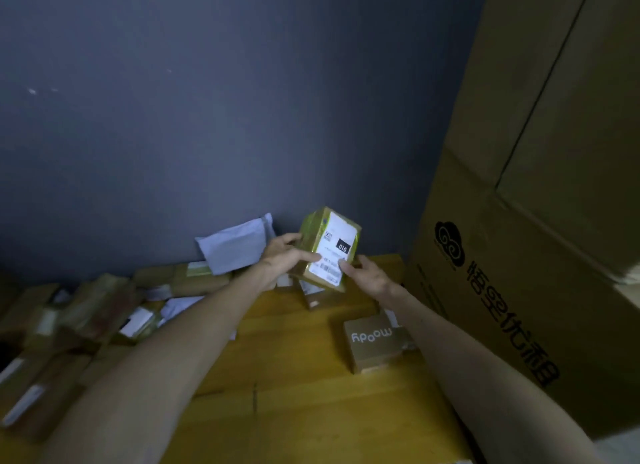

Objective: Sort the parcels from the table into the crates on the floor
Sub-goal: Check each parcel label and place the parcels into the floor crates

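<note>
**Operator:** Report the zone left of the fingers.

**Observer:** A heap of brown cardboard parcels (69, 325) lies on the yellow wooden table (294, 411), left of and below the left fingers. A pale grey plastic mailer bag (235, 247) leans on the dark blue-grey wall (207, 99), just beyond the left knuckles.

**Operator:** Left hand status?

**Observer:** The left hand (282, 259) grips the small box-shaped parcel wrapped in yellow-tinted tape (315, 229). Its fingers curl round the parcel's left side. The thumb lies along the lower left of the white shipping label (341, 236).

**Operator:** Parcel position?

**Observer:** It is held between the two hands, above the table top and tilted, with the label facing the camera. A black patch on the label reads "010".

**Operator:** Right hand status?

**Observer:** The right hand (369, 278) holds the parcel's lower right corner. The thumb presses on the label's lower edge. The fingers pass behind the parcel and are hidden there.

**Operator:** Zone right of the fingers?

**Observer:** A small brown cardboard box printed "moody" (375, 345) rests on the table, nearer the camera than the right fingers. A large brown cardboard carton with black printing (519, 238) stands to the right of the right hand.
</note>
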